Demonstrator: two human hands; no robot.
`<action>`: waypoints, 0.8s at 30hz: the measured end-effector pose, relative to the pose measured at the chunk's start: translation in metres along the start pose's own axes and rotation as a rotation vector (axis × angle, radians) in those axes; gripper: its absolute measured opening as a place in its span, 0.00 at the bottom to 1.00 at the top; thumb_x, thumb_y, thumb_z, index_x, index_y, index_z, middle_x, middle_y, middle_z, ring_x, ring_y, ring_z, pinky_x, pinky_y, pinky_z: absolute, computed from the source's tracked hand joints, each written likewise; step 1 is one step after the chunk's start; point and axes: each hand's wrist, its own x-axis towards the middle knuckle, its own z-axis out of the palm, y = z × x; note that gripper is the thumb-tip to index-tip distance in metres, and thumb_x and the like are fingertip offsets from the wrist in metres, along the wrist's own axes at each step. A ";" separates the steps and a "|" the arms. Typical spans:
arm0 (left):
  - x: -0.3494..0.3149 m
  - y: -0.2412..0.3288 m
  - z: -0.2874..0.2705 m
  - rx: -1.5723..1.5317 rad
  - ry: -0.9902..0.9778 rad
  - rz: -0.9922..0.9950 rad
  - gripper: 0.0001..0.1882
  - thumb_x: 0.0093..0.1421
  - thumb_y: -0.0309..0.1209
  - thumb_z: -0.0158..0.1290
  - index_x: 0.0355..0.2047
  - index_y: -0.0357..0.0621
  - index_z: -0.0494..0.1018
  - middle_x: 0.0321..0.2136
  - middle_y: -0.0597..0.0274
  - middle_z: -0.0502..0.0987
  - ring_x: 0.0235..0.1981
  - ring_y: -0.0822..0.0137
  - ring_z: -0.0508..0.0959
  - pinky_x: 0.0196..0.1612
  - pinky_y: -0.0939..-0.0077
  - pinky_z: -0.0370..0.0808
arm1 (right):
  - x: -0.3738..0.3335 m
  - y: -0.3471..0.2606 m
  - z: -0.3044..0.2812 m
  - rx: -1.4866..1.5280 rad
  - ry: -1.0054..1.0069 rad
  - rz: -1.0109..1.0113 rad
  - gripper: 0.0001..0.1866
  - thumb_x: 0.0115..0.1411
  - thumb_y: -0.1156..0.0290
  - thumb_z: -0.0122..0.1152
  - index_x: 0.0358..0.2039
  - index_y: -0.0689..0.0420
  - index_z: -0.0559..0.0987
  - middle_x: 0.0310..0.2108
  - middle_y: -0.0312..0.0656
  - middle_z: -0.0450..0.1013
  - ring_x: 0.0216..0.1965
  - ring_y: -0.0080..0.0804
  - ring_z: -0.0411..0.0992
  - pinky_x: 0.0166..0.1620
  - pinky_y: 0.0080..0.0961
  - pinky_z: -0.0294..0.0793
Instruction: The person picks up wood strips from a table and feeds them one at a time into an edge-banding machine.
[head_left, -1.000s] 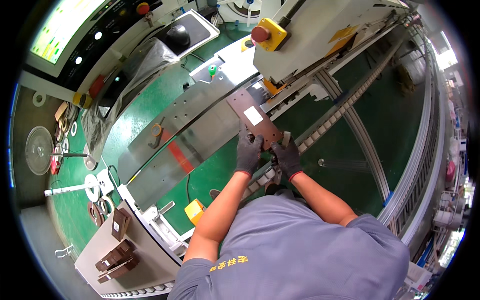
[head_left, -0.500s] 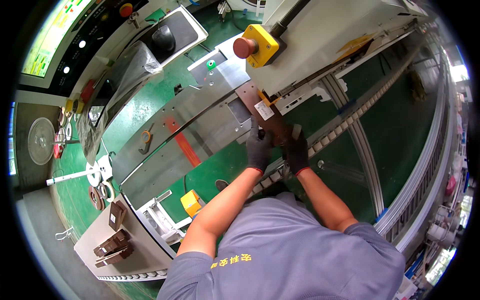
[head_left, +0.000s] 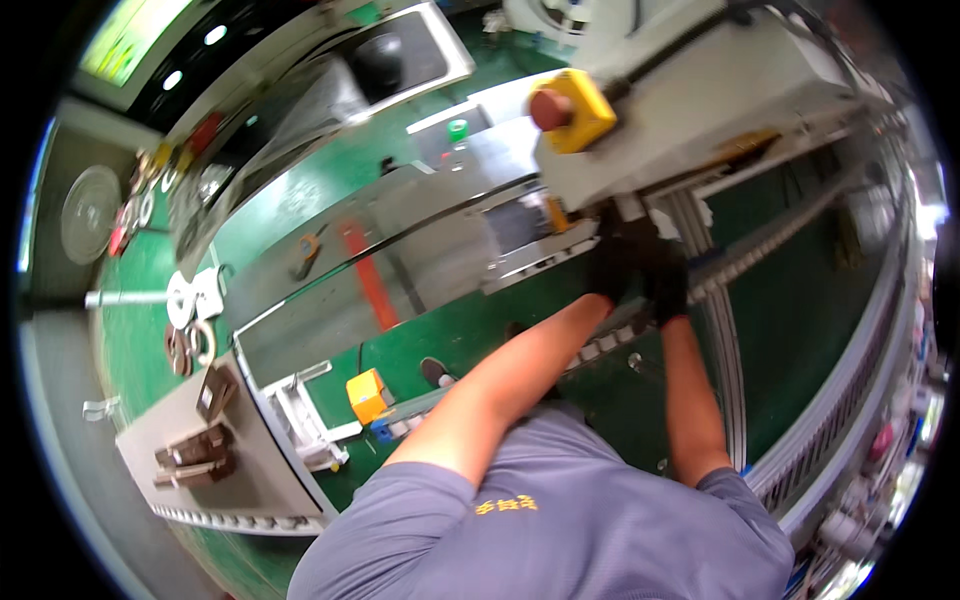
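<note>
Green flooring (head_left: 470, 320) spreads below, with pale machine housing (head_left: 720, 115) at two o'clock in your view and a red-striped metal bed (head_left: 320, 330) around nine. Your gloved left hand (head_left: 610, 268) and gloved right hand (head_left: 664, 280) sit side by side, fingers seemingly closed on a dark plate (head_left: 630, 212); blur hides the exact grip. It lies at twelve o'clock from your fingers, its pale patch nearer your left; its long axis you can't tell.

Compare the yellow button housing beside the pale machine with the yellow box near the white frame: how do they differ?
The button housing carries a round red button; the yellow box shows none. The housing appears larger, the box smaller. Both are yellow.
</note>
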 end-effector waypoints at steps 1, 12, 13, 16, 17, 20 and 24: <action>0.005 -0.016 -0.011 0.108 -0.042 0.086 0.30 0.61 0.38 0.57 0.62 0.45 0.63 0.35 0.53 0.82 0.33 0.59 0.81 0.38 0.64 0.78 | 0.019 -0.018 -0.015 -0.690 -0.147 -0.145 0.18 0.58 0.69 0.56 0.49 0.57 0.78 0.47 0.52 0.75 0.48 0.51 0.73 0.55 0.48 0.69; -0.256 -0.058 -0.465 0.464 0.917 0.318 0.12 0.66 0.33 0.50 0.39 0.39 0.79 0.35 0.51 0.81 0.37 0.54 0.81 0.41 0.62 0.78 | -0.103 -0.146 -0.048 1.120 0.233 0.640 0.17 0.67 0.63 0.54 0.55 0.49 0.71 0.19 0.27 0.63 0.15 0.16 0.57 0.17 0.16 0.55; -0.300 -0.103 -0.534 0.598 1.127 0.261 0.11 0.66 0.31 0.50 0.40 0.38 0.79 0.36 0.51 0.81 0.38 0.54 0.82 0.41 0.64 0.79 | -0.110 -0.176 -0.042 1.068 0.151 0.650 0.20 0.66 0.65 0.54 0.58 0.50 0.70 0.19 0.27 0.63 0.15 0.15 0.58 0.17 0.16 0.55; -0.368 -0.092 -0.709 0.916 1.148 -0.323 0.25 0.56 0.28 0.54 0.55 0.36 0.71 0.50 0.43 0.76 0.53 0.47 0.75 0.57 0.62 0.72 | -0.126 -0.251 -0.007 0.941 -0.032 0.603 0.25 0.63 0.71 0.54 0.61 0.53 0.67 0.20 0.28 0.64 0.15 0.15 0.59 0.18 0.16 0.57; -0.397 -0.121 -0.747 1.170 0.988 -0.330 0.38 0.51 0.28 0.57 0.64 0.38 0.61 0.60 0.43 0.68 0.62 0.46 0.67 0.65 0.60 0.63 | -0.125 -0.268 0.005 0.924 -0.092 0.520 0.25 0.62 0.73 0.53 0.61 0.54 0.67 0.20 0.28 0.64 0.15 0.15 0.59 0.18 0.16 0.57; -0.400 -0.153 -0.785 1.326 0.463 -0.735 0.48 0.48 0.31 0.61 0.69 0.43 0.53 0.66 0.47 0.61 0.66 0.46 0.61 0.69 0.59 0.57 | -0.117 -0.346 0.011 0.769 -0.196 0.058 0.26 0.61 0.77 0.54 0.61 0.56 0.68 0.24 0.30 0.67 0.17 0.15 0.60 0.20 0.17 0.60; -0.422 -0.168 -0.809 1.234 0.328 -0.652 0.44 0.46 0.32 0.64 0.65 0.45 0.61 0.59 0.49 0.68 0.60 0.47 0.67 0.66 0.57 0.62 | -0.128 -0.464 -0.018 0.896 -0.437 0.310 0.28 0.61 0.79 0.54 0.63 0.57 0.66 0.29 0.34 0.68 0.18 0.15 0.61 0.20 0.16 0.61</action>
